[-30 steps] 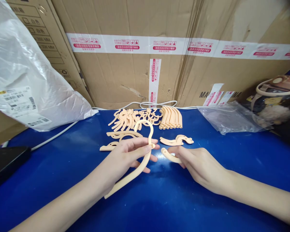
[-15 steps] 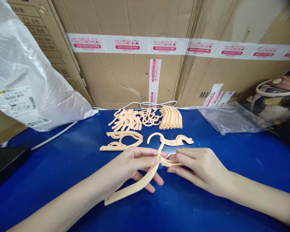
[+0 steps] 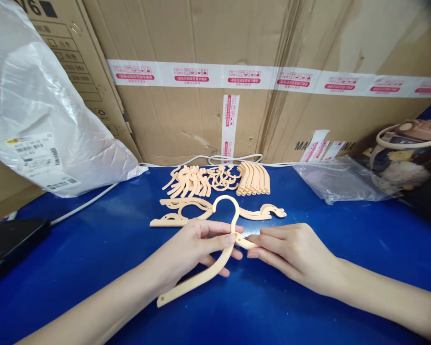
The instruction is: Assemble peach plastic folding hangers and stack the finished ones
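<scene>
My left hand (image 3: 204,244) pinches a cream plastic clothes hanger (image 3: 215,268) at its joint, below the upright curved hook (image 3: 233,211). One long arm of the hanger slants down to the left, past my palm. My right hand (image 3: 290,251) closes its thumb and fingers on a short hanger arm piece (image 3: 246,243), whose end meets the joint; its far part is hidden by my fingers. Whether the piece is fastened there I cannot tell. Just beyond my hands lie folded hanger parts (image 3: 197,203) at left and another hanger part (image 3: 264,213) at right.
Behind lie piles of curved arm pieces (image 3: 190,182), hooks (image 3: 224,178) and stacked straight arms (image 3: 253,178) on the blue table (image 3: 215,321). A white parcel bag (image 3: 57,110), a black device (image 3: 14,249), a clear plastic bag (image 3: 341,179) and cardboard boxes (image 3: 187,110) stand around.
The hook has turned slightly to the left, and the piece in my right hand now angles more downward at the joint. The camera view has tilted up a little.
</scene>
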The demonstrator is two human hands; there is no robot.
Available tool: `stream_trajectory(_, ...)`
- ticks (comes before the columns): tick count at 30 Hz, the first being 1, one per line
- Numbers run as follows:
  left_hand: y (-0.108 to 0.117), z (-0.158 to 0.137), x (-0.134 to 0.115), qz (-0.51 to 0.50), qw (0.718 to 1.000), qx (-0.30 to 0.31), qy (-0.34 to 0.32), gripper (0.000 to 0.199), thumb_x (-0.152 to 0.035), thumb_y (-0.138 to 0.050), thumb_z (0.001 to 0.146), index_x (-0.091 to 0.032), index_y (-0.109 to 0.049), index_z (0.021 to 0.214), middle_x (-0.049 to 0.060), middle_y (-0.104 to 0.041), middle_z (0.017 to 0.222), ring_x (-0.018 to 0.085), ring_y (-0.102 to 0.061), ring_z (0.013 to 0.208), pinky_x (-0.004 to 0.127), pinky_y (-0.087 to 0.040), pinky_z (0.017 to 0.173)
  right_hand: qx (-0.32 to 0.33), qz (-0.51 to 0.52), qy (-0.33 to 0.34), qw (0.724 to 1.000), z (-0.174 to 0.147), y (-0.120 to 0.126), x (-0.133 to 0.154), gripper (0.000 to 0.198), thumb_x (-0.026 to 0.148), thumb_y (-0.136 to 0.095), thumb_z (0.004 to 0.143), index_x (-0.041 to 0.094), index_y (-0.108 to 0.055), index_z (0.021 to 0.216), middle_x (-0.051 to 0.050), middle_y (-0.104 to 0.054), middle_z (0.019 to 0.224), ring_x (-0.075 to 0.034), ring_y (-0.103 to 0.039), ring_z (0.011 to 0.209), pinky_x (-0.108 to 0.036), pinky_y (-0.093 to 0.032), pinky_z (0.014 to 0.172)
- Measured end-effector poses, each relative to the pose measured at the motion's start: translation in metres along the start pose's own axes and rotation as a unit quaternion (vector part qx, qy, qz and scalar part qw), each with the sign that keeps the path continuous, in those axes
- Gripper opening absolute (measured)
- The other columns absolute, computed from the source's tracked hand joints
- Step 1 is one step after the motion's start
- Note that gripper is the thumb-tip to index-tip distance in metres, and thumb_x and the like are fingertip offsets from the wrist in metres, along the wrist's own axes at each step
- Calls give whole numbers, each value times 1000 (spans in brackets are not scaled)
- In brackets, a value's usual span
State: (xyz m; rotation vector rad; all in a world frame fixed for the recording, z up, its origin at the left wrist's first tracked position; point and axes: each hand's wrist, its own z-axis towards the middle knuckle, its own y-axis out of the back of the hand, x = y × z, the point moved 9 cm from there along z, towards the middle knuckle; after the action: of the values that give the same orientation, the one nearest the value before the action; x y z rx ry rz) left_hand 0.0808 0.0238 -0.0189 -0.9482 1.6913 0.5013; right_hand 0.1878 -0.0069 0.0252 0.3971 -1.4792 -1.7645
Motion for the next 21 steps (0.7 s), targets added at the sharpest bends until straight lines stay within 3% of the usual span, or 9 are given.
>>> stream_trajectory(4,-1,0,1,21,1000,-2,-1,26,-28,-61,87,-16,-69,108,8,-72,87,20,-68,89,25,-59,62,6,-12,-7,1000,0,-1,2,39,35,-33,102,17,-67,93,-3,-65,71,-13,-62,61,-24,-39,54)
stream_trajectory(9,-7,0,0,54,998,22,-1,25,-33,-59,86,-15,-69,100,9,-70,100,17,-69,81,24,-57,62,13,-17,-30,999,-2,0,0,39,35,-34,102,19,-67,88,-1,-67,69,-12,-61,56,-25,-35,51)
stream_trajectory(12,-14,3,-7,91,995,32,-7,23,-32,-53,89,-14,-67,89,4,-68,79,13,-65,66,21,-54,56,7,-10,-22,1000,-2,6,-4,38,35,-36,101,19,-68,88,-1,-67,69,-12,-60,58,-24,-35,52)
stream_trajectory(14,-16,6,-15,174,984,12,-24,27,-31,-45,91,-14,-63,82,-1,-59,60,11,-57,51,20,-47,47,-10,-22,-2,1000,-2,13,-8,37,36,-39,100,19,-67,84,-1,-67,70,-12,-60,62,-25,-35,56)
stream_trajectory(16,-18,7,-30,315,945,-37,-78,29,-31,-40,92,-15,-60,78,-3,-53,54,11,-50,48,21,-40,45,-40,-55,8,998,-1,23,-15,35,39,-43,98,18,-66,82,-2,-67,72,-15,-60,65,-27,-35,60)
stream_trajectory(18,-25,4,-49,454,872,-90,-158,28,-31,-41,93,-16,-60,79,-1,-58,64,14,-54,57,25,-40,53,-75,-92,-1,993,-1,34,-24,34,46,-49,94,17,-65,82,-4,-66,74,-17,-58,68,-30,-35,63)
stream_trajectory(20,-34,0,-59,533,809,-118,-220,25,-29,-42,94,-16,-61,83,2,-64,79,17,-58,72,29,-41,64,-117,-120,-7,986,-2,45,-30,36,51,-55,89,17,-63,85,-6,-66,79,-21,-57,75,-33,-38,69)
stream_trajectory(21,-37,-2,-60,549,793,-123,-234,25,-28,-41,94,-16,-61,85,3,-65,83,18,-59,76,29,-41,66,-141,-129,-5,982,-3,50,-30,37,52,-57,87,16,-63,88,-9,-65,87,-23,-56,82,-36,-40,73)
